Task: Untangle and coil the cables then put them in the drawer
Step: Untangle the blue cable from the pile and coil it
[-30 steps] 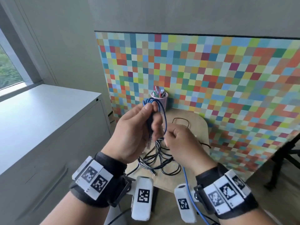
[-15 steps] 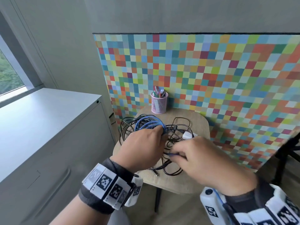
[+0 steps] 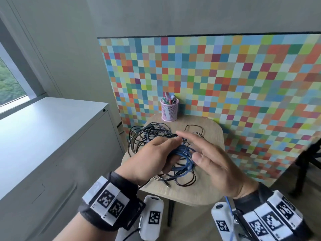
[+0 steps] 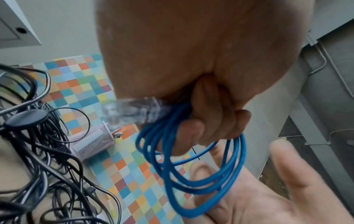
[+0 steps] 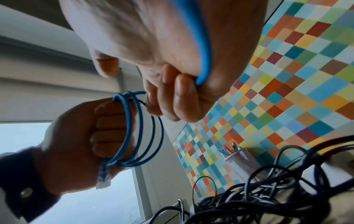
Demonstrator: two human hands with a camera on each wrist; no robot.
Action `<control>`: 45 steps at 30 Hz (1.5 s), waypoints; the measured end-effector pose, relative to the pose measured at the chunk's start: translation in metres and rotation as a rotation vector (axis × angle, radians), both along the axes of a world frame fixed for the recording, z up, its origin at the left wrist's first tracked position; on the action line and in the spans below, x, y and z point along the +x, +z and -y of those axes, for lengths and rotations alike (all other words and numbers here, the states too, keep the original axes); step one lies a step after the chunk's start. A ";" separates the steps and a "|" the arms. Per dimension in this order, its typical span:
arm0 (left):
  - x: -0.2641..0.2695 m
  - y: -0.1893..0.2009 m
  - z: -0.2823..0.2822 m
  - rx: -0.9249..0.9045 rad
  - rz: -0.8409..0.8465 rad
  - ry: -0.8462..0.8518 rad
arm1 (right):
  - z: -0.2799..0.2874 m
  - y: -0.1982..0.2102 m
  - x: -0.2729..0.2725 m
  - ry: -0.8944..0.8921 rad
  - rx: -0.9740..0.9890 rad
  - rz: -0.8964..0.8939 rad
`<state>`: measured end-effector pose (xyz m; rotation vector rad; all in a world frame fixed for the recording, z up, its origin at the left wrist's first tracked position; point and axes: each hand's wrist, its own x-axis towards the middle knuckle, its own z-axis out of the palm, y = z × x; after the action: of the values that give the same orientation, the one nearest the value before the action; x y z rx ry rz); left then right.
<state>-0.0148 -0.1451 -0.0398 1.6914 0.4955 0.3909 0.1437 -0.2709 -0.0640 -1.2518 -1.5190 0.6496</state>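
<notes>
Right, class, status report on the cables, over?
Left hand grips blue coil. Right hand beside it, grip unclear. Black tangle on table, uncoiled.

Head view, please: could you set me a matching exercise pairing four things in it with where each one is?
Things:
1. coiled blue network cable
2. pink mesh pen cup
3. tangle of black cables
4. grey metal cabinet

Places:
A. upright at the back edge of the wooden table, by the chequered panel
B. gripped in the left hand
C. spread loosely over the table top
D. left of the table, below the window

Pairs: 1-B, 2-A, 3-C, 4-D
</notes>
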 end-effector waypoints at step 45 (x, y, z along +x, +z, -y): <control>0.004 0.004 0.010 -0.551 0.380 -0.052 | -0.038 -0.007 0.012 -0.474 0.233 0.190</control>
<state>-0.0107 -0.1550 -0.0356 1.0635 0.2443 0.4745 0.1554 -0.2325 -0.0715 -1.4506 -1.3309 0.0446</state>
